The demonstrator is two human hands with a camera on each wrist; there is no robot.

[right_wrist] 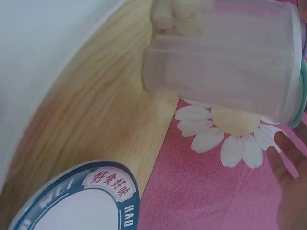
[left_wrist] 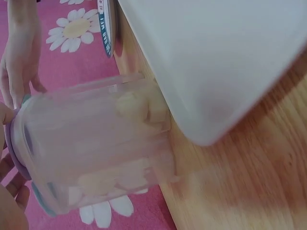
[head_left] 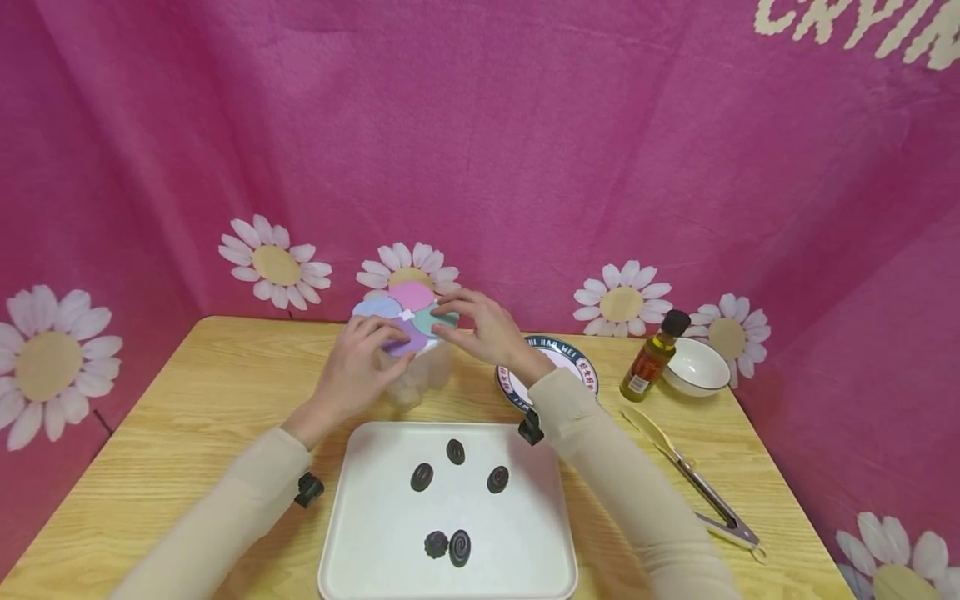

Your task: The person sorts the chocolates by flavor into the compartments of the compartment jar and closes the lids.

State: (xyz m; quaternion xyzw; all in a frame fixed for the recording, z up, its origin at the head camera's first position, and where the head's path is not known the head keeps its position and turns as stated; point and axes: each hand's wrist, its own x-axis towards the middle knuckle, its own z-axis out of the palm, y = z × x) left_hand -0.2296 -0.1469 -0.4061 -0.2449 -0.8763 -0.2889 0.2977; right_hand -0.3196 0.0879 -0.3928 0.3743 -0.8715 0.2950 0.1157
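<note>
A clear plastic canister [left_wrist: 91, 139] stands upright at the back of the table, pale chunks [left_wrist: 136, 105] inside near its bottom. Its lid [head_left: 407, 314] has pink, blue, purple and green sections. My left hand [head_left: 356, 362] grips the lid by the purple section, fingers on top and thumb at the rim. Over the green section reaches my right hand [head_left: 487, 329], its thumb and fingers spread apart with the fingertips at the lid. In the right wrist view some of its fingers [right_wrist: 283, 148] extend beside the lid, clear of the canister wall.
A white tray [head_left: 375, 517] in front holds several dark molded pieces [head_left: 460, 547]. Right of the canister lies a blue-rimmed plate [head_left: 577, 358], partly behind my right arm. Farther right are an oil bottle [head_left: 649, 362], a white bowl [head_left: 697, 368] and tongs [head_left: 708, 492].
</note>
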